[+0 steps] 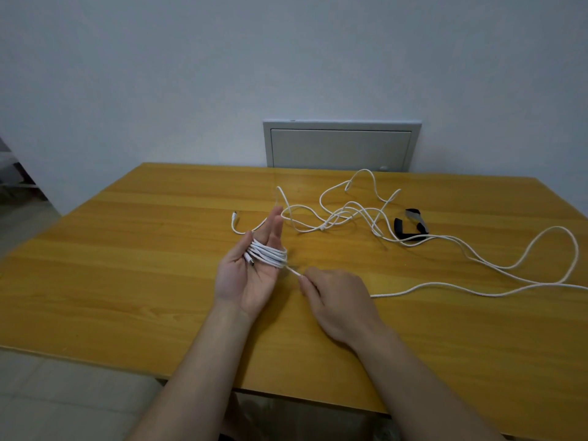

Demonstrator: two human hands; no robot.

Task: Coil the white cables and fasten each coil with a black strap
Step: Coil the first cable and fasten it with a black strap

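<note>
My left hand (251, 275) is held palm up over the wooden table (127, 256) with its fingers straight. Several turns of white cable form a coil (269, 255) wound round those fingers. My right hand (337, 300) pinches the same cable just right of the coil. From that hand the loose cable (477, 289) trails across the table to the right edge. A second white cable (346, 214) lies tangled at the back of the table. Black straps (410, 226) lie to the right of the tangle.
A grey wall panel (342, 148) sits behind the table's far edge. The table's front edge runs close under my forearms. Pale floor shows at the lower left.
</note>
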